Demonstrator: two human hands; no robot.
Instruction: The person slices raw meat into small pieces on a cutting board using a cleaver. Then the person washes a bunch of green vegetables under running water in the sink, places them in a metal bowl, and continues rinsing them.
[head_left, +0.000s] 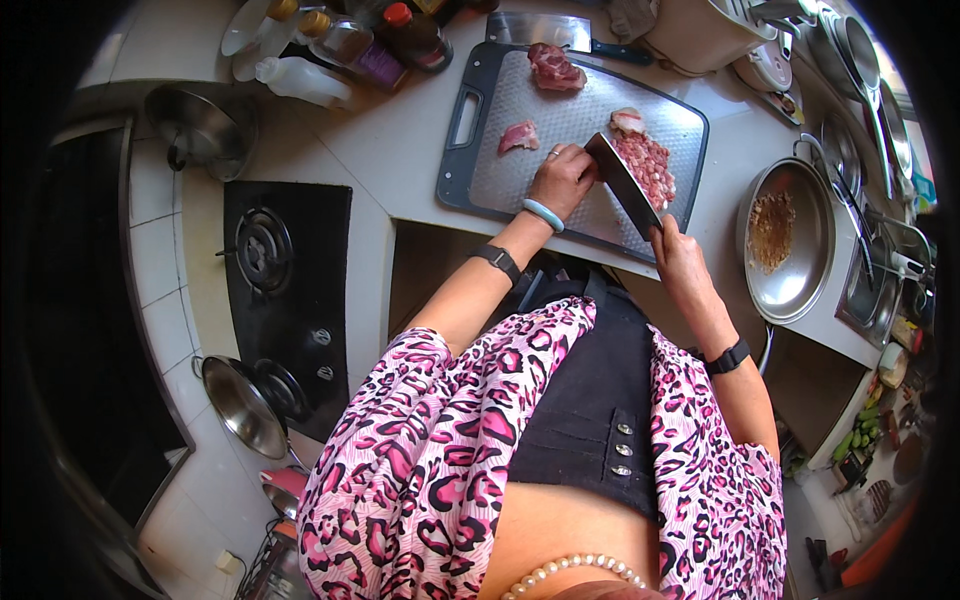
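My right hand (677, 259) is closed on the handle of a cleaver (626, 187), whose blade slants up and left across the cutting board (495, 184). Close to the blade's far end is my left hand (564, 180), fingers curled; whether something is pinched under them cannot be seen. Just right of the blade lies a heap of chopped raw meat (646, 169), with a pale fatty piece (627, 120) at its top. A small slice of meat (519, 136) lies left of the blade. Near the board's far edge rests a larger chunk of raw meat (555, 67).
Beyond the board lies a second cleaver (540, 31). Several bottles (416, 37) stand at the back left. A steel pan (806, 277) with brown crumbly food sits at the right. The gas hob (289, 300) is to the left, with a steel pan (244, 409) near its lower burner.
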